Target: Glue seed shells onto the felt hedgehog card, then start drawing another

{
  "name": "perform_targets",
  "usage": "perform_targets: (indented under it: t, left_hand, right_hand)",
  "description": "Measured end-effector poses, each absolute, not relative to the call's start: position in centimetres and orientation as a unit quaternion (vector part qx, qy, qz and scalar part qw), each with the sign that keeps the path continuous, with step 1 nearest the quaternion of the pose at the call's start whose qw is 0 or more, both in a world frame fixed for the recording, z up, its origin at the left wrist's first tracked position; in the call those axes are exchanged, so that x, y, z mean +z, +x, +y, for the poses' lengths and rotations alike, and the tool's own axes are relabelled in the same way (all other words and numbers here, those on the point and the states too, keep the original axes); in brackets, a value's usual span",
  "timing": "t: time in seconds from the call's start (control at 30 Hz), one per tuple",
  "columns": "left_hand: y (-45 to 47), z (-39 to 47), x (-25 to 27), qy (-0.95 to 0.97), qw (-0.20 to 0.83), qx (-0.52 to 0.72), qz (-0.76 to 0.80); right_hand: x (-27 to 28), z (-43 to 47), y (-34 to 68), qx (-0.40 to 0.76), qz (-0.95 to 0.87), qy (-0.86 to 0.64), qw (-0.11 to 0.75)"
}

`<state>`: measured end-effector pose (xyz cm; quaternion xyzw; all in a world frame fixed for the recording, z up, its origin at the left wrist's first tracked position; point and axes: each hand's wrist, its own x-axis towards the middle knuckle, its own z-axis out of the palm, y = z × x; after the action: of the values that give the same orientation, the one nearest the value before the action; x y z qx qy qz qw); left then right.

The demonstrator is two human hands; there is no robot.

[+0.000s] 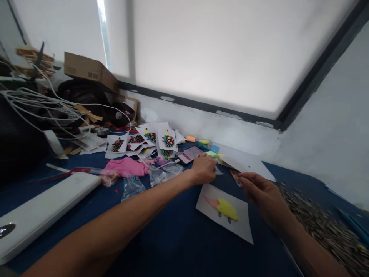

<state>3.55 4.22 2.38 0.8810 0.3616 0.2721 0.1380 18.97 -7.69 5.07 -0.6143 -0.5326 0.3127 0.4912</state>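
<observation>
My left hand (204, 168) reaches across to the far side of the table, its fingers curled beside a phone (190, 154) and some pale green clay (211, 154). What those fingers hold, if anything, is hidden. Between thumb and fingertips, my right hand (261, 188) pinches a small orange-brown piece (235, 177) whose kind is unclear. Below and between the hands lies a white card (240, 231). On it is a flat clay animal (227, 209) with a yellow body, pink pointed snout and dark feet.
Several cards with spiky figures (168, 140) lie behind, near pink clay (127, 167) and plastic bags (132, 187). A white power bank-like device (54, 211) is at left. Many dark slivers (314, 223) are heaped at right. White paper (245, 159) lies by the wall; cables (43, 102) tangle at left.
</observation>
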Motion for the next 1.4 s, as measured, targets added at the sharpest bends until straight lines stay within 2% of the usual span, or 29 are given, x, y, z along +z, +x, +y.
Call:
perform_targets:
  t: [0.07, 0.1, 0.2, 0.3, 0.47, 0.57, 0.7, 0.8, 1.07, 1.4]
  left_hand:
    - [3.9, 3.6, 3.1, 0.86, 0.162, 0.352, 0.332]
    - [4.1, 3.2, 3.4, 0.846, 0.215, 0.374, 0.313]
    - [4.4, 2.2, 4.3, 0.8, 0.452, 0.348, 0.186]
    - [4.3, 1.7, 4.5, 0.772, 0.535, 0.325, 0.115]
    - [4.5, 1.8, 3.9, 0.733, 0.58, 0.345, 0.084]
    - [4.9, 1.9, 3.3, 0.721, 0.568, 0.387, 0.089]
    - [5.4, 1.9, 3.0, 0.716, 0.529, 0.446, 0.09]
    - [5.4, 1.8, 3.3, 0.692, 0.543, 0.462, 0.114]
    - [4.7, 1.7, 4.1, 0.636, 0.663, 0.355, 0.174]
    - [4.4, 1.9, 4.0, 0.661, 0.661, 0.307, 0.178]
  right_hand:
    - [4.8, -7.6, 19.1, 0.321, -0.519, -0.616, 0.498]
    - [4.7, -7.5, 19.2, 0.33, -0.507, -0.615, 0.506]
    - [4.4, -7.3, 19.5, 0.383, -0.46, -0.599, 0.532]
    - [4.0, -7.2, 19.5, 0.443, -0.425, -0.568, 0.549]
    - [4.0, -7.4, 19.5, 0.519, -0.391, -0.523, 0.551]
    - [4.4, -7.5, 19.4, 0.553, -0.368, -0.504, 0.552]
    - [4.9, -7.6, 18.9, 0.563, -0.345, -0.5, 0.561]
    - [5.2, -7.8, 18.6, 0.548, -0.333, -0.517, 0.567]
    - [4.8, -7.7, 18.5, 0.498, -0.353, -0.553, 0.567]
    - [4.4, -7.7, 18.8, 0.412, -0.43, -0.584, 0.552]
